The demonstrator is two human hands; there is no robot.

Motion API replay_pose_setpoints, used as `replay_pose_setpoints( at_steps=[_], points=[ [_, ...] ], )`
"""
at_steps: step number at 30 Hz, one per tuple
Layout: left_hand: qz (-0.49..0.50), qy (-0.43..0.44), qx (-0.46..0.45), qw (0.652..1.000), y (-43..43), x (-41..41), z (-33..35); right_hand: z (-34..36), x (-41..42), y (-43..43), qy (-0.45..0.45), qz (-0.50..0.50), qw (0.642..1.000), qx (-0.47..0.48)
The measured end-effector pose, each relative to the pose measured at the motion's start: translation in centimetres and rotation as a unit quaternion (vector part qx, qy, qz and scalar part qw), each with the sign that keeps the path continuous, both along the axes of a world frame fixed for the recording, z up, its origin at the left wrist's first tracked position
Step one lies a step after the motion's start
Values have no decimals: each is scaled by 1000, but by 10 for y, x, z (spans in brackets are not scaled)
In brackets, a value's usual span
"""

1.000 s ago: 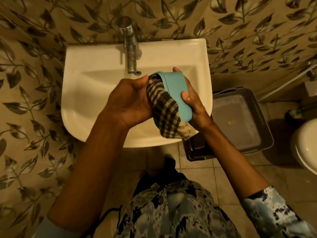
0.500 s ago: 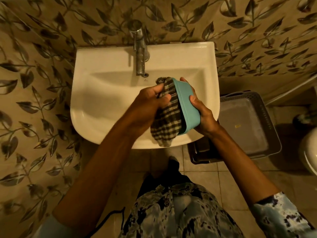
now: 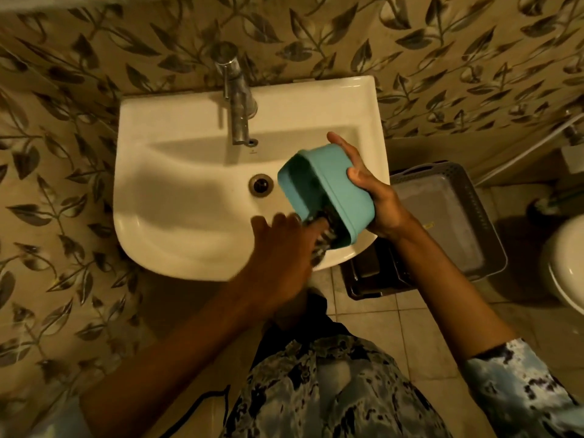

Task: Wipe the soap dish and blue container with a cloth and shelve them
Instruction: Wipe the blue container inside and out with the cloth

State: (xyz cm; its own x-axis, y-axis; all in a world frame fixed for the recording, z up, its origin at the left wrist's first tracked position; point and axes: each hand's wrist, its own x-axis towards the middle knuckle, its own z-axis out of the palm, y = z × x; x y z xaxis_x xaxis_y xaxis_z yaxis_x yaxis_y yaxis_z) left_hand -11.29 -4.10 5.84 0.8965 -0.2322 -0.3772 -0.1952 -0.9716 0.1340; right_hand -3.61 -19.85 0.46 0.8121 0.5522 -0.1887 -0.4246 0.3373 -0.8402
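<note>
- Sink (image 3: 151,248): against the wall; tap (image 3: 238,102) on its rear rim, drain (image 3: 260,184) in the basin.
- Container (image 3: 335,188): tilted above the sink's front right; cloth (image 3: 325,238) at its lower end.
- Basket (image 3: 493,222): on the floor, right of the sink; toilet (image 3: 568,267) further right.

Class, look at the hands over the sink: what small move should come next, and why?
Probably sweep the checked cloth along inside the blue container: the right hand holds it tilted over the sink, and the left hand holds the cloth at its near end only.

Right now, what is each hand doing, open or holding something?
Left hand: grips the checked cloth, blurred.
Right hand: grips the blue container.
</note>
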Motion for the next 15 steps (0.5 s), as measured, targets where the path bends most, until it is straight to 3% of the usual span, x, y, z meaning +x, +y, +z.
replay_pose_setpoints(
  at_steps=[4, 7, 9, 12, 15],
  points=[
    [-13, -35, 83, 996, -2, -2, -1, -9, -2, 1, 13, 36, 999, -13],
    [13, -165, 131, 977, 11, 26, -8, -16, -5, 4, 43, 50, 998, 0],
    [25, -188, 182, 965, 11, 29, -10, -16, 0, 8, 35, 46, 998, -3],
    [52, -113, 234, 964, -6, 21, 0, -13, 10, 15, 23, 35, 999, -9],
    [67, 25, 105, 992, -29, 5, -1, -16, 13, 23, 13, 18, 1000, -15]
  ],
)
